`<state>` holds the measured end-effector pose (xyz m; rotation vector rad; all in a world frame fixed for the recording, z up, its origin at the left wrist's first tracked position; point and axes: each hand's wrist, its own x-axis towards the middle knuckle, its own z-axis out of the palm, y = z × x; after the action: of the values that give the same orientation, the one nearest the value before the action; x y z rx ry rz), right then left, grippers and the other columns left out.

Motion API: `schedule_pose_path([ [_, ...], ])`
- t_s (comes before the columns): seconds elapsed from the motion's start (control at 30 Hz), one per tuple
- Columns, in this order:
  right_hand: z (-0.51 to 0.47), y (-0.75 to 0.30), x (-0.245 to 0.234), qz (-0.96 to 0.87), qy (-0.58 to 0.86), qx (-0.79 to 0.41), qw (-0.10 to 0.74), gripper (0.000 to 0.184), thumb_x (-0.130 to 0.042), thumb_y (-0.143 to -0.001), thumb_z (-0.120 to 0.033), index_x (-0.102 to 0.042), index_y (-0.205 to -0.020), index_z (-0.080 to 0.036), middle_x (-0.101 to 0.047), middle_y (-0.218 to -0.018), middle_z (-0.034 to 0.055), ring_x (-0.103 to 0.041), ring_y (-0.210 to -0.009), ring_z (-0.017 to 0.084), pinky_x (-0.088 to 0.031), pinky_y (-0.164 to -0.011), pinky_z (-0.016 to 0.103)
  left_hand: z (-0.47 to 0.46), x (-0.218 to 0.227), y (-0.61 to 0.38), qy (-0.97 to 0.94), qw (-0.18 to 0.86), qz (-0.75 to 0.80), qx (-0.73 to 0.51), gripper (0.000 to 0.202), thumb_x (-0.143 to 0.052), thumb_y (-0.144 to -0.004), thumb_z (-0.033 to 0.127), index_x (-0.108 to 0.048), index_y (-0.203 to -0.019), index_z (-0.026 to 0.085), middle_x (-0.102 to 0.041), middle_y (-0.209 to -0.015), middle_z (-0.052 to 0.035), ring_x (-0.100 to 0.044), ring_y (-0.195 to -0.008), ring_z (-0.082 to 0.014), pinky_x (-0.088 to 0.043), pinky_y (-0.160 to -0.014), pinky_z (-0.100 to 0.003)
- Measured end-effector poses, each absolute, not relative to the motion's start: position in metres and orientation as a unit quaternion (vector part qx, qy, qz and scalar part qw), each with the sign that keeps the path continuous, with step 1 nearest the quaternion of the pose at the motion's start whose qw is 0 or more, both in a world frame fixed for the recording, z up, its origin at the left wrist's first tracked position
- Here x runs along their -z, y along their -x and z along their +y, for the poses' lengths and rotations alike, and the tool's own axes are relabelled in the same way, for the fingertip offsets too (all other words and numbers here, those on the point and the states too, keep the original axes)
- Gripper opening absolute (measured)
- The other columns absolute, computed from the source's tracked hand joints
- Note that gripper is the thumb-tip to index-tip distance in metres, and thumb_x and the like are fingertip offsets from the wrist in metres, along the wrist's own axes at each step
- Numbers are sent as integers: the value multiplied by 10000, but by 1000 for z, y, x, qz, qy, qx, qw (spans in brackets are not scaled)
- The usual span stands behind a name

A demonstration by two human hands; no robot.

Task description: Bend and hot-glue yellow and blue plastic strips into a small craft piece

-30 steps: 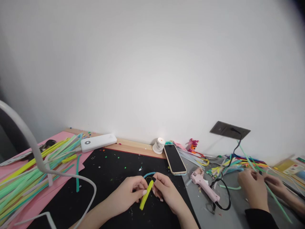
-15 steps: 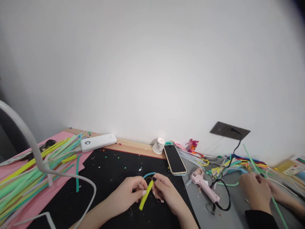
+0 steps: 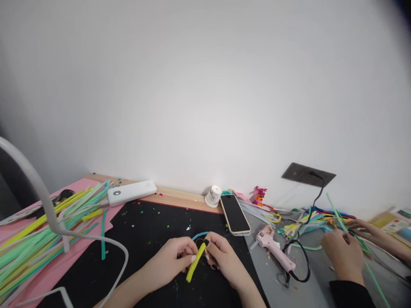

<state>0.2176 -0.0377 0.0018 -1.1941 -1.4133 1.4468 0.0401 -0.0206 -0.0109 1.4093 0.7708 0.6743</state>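
Two hands work a yellow pipe cleaner [image 3: 194, 264] low over the black mat [image 3: 144, 239].
The left hand [image 3: 175, 261] and right hand [image 3: 224, 259] have their fingers closed on its upper end, beside a teal loop [image 3: 199, 235]. A tight pinch close to the bend likely gives the cleanest fold.

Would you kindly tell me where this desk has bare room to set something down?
The black mat is mostly bare between the teal straw and the left hand. Crowded: the straw pile at left, and around the glue gun.
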Motion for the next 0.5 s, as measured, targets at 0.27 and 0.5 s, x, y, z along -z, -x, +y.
schedule_pose_path([
  [0.27,-36,-217,0,-531,442,-538,482,232,-474,-869,-357,-434,-706,-197,-371,-568,-76,-264,-466,68,-210,-442,203,-17,7,-34,-499,735,330,-317,290,-541,-803,446,-590,-832,161,-575,-741,1,-556,-699,-140,-479,-648,-278],
  [0.5,-34,-220,3,-511,458,-474,552,227,-447,-885,-354,-435,-716,-203,-320,-565,-75,-234,-471,78,-189,-438,214,-18,4,-30,-409,819,276,-292,356,-482,-845,462,-602,-858,127,-595,-715,-36,-543,-620,-117,-444,-582,-240],
])
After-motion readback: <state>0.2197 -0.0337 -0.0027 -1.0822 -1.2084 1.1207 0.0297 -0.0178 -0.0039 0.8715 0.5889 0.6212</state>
